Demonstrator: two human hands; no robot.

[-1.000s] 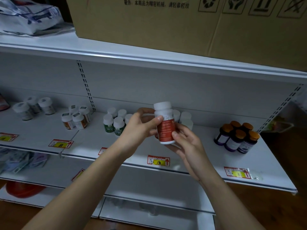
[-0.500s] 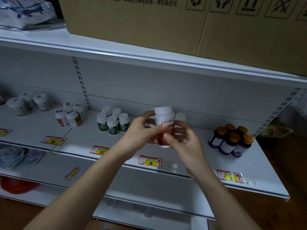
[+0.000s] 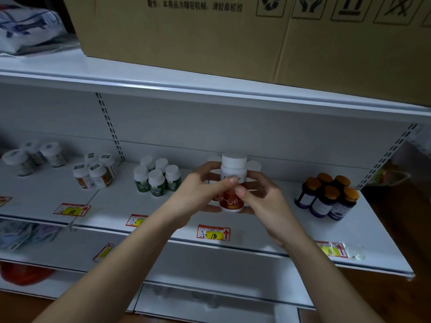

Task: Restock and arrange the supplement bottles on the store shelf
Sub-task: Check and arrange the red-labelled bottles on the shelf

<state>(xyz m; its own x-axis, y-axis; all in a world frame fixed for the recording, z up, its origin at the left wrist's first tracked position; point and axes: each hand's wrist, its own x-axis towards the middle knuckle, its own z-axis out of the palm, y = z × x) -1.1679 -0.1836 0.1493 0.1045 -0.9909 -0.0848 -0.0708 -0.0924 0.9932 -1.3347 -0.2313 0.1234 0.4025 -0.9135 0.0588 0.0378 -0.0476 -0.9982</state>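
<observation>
Upright, red-labelled bottle gripped by left hand and right hand.

Cardboard box — top shelf

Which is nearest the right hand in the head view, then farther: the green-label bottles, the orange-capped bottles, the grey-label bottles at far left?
1. orange-capped bottles, on the right of the right hand
2. green-label bottles, left of both hands
3. grey-label bottles, far left

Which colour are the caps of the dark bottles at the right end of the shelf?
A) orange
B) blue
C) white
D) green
A: the dark bottles grouped right of the two hands all carry orange caps; white caps belong to the other bottles.
</observation>
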